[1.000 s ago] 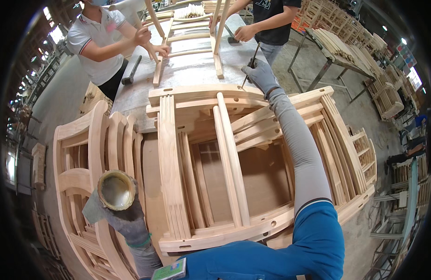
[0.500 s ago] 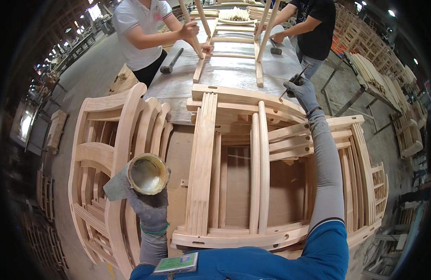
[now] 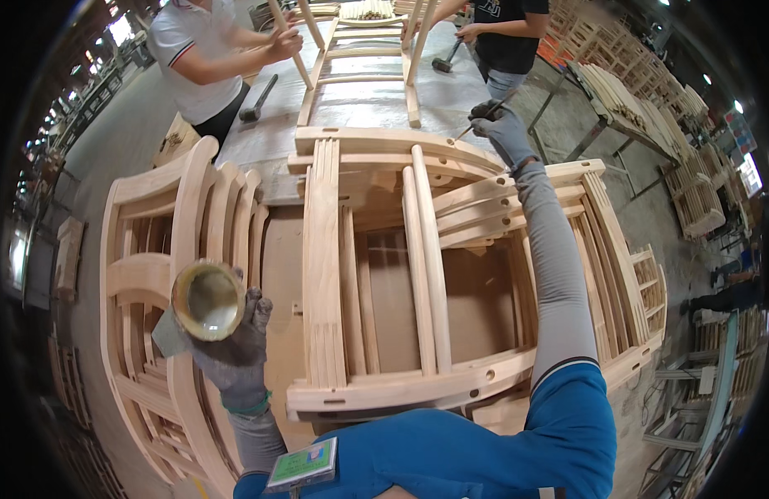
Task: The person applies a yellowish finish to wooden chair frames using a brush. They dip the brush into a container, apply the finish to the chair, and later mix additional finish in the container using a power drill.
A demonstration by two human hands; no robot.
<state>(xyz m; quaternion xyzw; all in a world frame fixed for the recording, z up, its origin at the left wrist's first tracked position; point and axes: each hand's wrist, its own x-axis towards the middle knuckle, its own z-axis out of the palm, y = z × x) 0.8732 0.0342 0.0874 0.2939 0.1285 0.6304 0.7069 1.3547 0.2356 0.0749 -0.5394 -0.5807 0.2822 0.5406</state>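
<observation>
Workshop stacks of unfinished chair frames (image 3: pixel 384 274) crowded the desk (image 3: pixel 359 100). At the glue-dabbing step, the left hand (image 3: pixel 234 349) was closed round a small glue pot (image 3: pixel 207 299), while the right hand (image 3: pixel 502 129), far across the frames, gripped a thin brush (image 3: pixel 484 119) touching the top rail. Next likely called for dipping the brush again. Since half a second before, the pot had shifted little; the right hand had stayed at the rail.
</observation>
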